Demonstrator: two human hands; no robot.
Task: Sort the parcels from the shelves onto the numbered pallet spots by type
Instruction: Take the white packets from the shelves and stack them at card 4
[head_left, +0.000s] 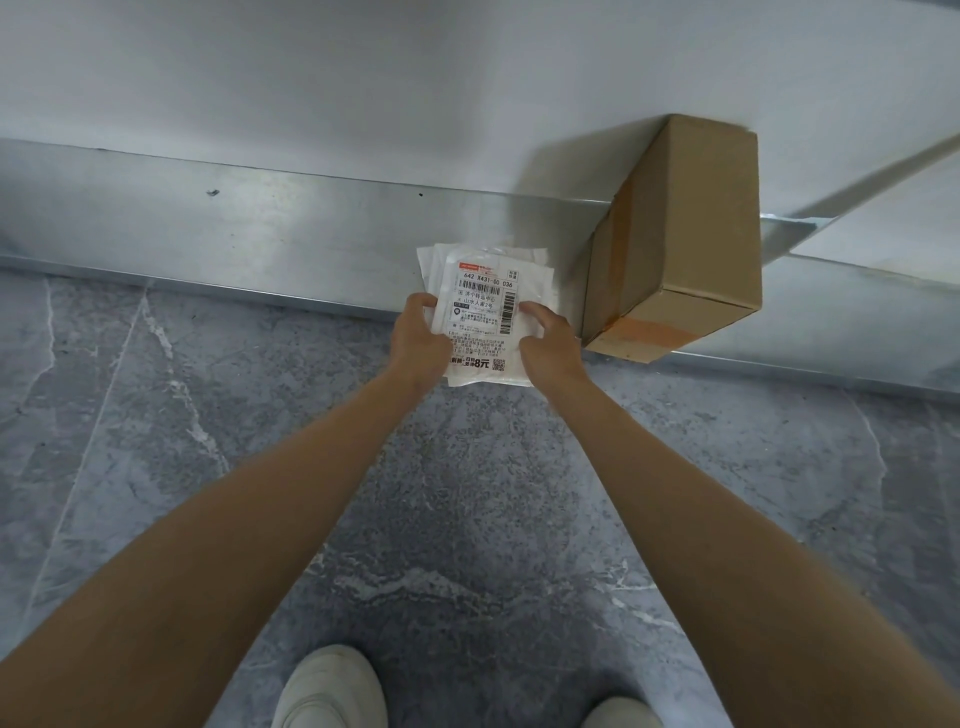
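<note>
A small stack of flat white mailer bags (480, 291), the top one bearing a printed shipping label with barcodes, is held out over the floor near the wall. My left hand (418, 338) grips the stack's left edge, thumb on top. My right hand (545, 338) grips its right edge the same way. A brown cardboard box (685, 234) sealed with tan tape leans against the wall just right of the stack, one lower corner on the floor.
A metal skirting strip (260, 228) runs along the foot of the white wall (363, 78). Grey marbled floor tiles (467, 519) spread below. My two white shoes (332, 691) show at the bottom edge.
</note>
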